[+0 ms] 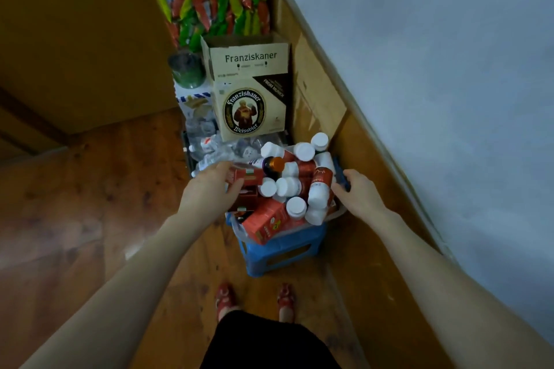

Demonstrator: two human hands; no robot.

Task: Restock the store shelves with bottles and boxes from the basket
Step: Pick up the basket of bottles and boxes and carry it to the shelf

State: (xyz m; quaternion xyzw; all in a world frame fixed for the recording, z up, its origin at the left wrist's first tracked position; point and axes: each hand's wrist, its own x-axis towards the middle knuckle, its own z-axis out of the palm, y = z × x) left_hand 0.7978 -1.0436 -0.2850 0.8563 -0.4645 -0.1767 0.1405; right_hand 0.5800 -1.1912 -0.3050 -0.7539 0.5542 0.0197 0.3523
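Head: hands [209,192] [358,195] at opposite basket [238,228] edges

The scene is dimly and evenly lit, with soft shadows. The wall [434,69] is bent by wide-angle distortion, and the edges are blurred.

"Franziskaner", "Weissbier" and "FROM MUNICH" on the cardboard box [248,87]

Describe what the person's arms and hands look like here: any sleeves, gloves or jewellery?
Both forearms are bare to the frame edge: no sleeves, gloves, watch or bracelets show on the left hand or right hand. No rings are discernible on the fingers, though the picture is soft. Below, a black garment and red shoes are worn.
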